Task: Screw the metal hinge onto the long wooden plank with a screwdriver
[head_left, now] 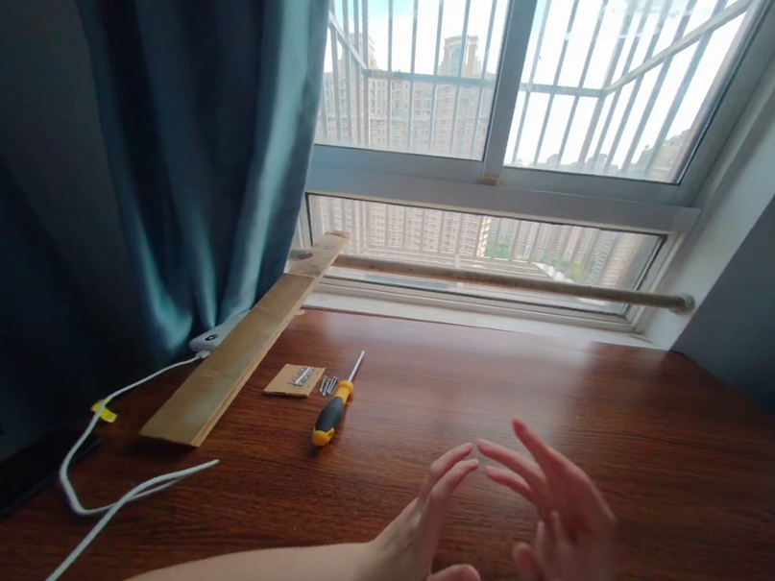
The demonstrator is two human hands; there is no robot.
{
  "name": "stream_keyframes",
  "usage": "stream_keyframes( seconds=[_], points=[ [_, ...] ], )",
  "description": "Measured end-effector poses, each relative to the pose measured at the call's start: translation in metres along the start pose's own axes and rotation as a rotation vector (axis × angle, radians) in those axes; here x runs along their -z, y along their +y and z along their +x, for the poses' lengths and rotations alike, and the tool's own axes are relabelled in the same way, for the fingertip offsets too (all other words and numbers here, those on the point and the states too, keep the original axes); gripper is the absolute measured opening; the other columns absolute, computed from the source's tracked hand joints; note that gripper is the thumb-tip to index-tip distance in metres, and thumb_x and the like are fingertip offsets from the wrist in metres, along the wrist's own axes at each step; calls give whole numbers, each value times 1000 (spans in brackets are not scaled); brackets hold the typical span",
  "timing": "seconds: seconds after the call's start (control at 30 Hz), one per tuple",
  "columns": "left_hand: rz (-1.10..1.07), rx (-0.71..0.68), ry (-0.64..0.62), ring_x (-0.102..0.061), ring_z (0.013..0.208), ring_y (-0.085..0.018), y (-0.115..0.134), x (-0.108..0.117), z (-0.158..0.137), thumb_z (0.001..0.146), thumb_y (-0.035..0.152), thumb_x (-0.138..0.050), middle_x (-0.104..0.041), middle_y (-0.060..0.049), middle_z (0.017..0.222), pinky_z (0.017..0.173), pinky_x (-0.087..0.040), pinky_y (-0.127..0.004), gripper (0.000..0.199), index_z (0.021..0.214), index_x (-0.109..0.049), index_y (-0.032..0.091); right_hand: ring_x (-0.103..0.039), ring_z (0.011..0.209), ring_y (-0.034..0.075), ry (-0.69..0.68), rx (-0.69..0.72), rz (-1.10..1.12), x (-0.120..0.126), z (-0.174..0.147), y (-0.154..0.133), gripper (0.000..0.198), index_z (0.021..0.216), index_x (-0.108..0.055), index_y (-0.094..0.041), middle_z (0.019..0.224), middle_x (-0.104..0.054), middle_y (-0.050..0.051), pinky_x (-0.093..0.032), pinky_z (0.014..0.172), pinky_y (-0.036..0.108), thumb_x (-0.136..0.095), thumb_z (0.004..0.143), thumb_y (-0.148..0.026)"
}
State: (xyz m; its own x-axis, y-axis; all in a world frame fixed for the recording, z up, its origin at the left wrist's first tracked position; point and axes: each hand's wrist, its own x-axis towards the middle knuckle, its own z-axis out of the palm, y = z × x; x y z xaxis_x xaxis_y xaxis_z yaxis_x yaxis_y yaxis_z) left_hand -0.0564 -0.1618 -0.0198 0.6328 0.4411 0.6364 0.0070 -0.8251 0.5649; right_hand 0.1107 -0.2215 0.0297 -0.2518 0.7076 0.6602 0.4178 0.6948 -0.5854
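Note:
My left hand [419, 543] is raised over the front of the brown wooden table, its fingers stretched out and its thumb apart. Facing it is my right hand [568, 541], also open, with spread fingers and slightly blurred. Neither hand holds anything, and the fingertips come close together. Left of my hands lies a screwdriver [332, 413] with a yellow and black handle, its shaft pointing to the window. Beside it are several small screws [328, 386] and a piece of cardboard [287, 379] with more screws or metal pins on it.
A long wooden board [239, 356] slants from the table to the windowsill. A white cable [76, 448] loops at the left, near a white power strip [209, 339]. A blue curtain [239, 113] hangs behind them. The table [493, 365] meets a barred window [420, 72].

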Motion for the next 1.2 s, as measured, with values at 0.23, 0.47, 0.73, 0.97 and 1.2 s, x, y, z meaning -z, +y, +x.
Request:
stream_keyframes(
  seconds=[0.23,0.47,0.73,0.97,1.2],
  points=[
    [-242,147,62,-10,136,-28,-13,-6,-7,90,37,-32,0,-12,150,107,-20,-50,64,142,4,28,-3,136,30,-173,152,143,-29,7,51,62,143,-6,-19,150,-1,10,-16,108,50,-26,91,-46],
    [-536,125,56,-16,135,-29,-12,-8,1,88,42,-37,1,-7,151,103,-23,-52,64,140,-1,40,-5,137,24,-291,61,333,-32,-3,59,69,144,2,-21,150,-4,10,-17,109,42,-31,90,-49],
    [-611,169,-251,-44,116,-28,-7,4,5,80,50,-48,-48,-10,127,92,-38,-43,54,130,-43,31,-41,123,21,-654,181,208,-22,12,56,50,129,-46,-23,134,-44,13,-38,95,36,-40,87,-49],
    [-858,701,-265,-60,75,-17,-2,10,-25,88,35,-32,-59,-4,109,57,-44,-26,48,135,-31,40,-54,43,-7,-849,-42,-117,-40,-23,80,81,95,-64,-15,75,-68,-5,-37,60,13,14,81,-1],
    [-816,646,-330,-60,86,-18,1,10,-9,86,36,-38,-52,-2,117,60,-44,-26,44,130,-37,40,-55,107,8,-768,216,-115,-17,7,46,31,113,-59,-31,122,-56,-1,-40,87,23,-36,92,-28]
  ],
)
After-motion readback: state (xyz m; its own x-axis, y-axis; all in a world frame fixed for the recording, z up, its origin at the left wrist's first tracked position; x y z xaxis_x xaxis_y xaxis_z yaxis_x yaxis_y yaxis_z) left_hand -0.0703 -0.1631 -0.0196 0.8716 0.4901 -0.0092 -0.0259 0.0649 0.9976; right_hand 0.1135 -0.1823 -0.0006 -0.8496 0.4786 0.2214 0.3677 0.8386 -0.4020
